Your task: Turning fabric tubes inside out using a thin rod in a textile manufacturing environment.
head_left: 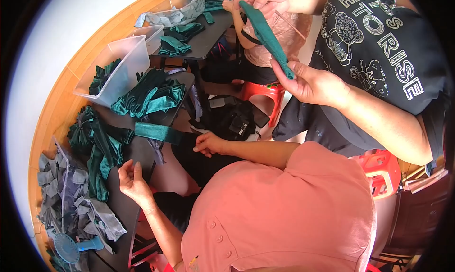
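My left hand (135, 183) is raised at the table's edge beside dark green velvet strips (98, 165). Its fingers are loosely bent and apart, with nothing seen in them. My right hand (209, 144) hovers by or rests on my black-trousered leg; I cannot tell which. Its fingers are slightly curled and apart, holding nothing visible. Between my hands and the table pile, a flat green velvet band (159, 133) stretches from the table's edge toward my leg. At the right, a co-worker's hands (315, 85) hold a green velvet tube (268, 37) and a thin stick (290, 25).
Bundled green velvet pieces (151, 94) lie by a clear plastic bin (125, 58). Grey fabric pieces (52, 191) and a blue handheld fan (71, 247) are at the near left. Another person sits on a red stool (263, 96) beyond a black bag (234, 120).
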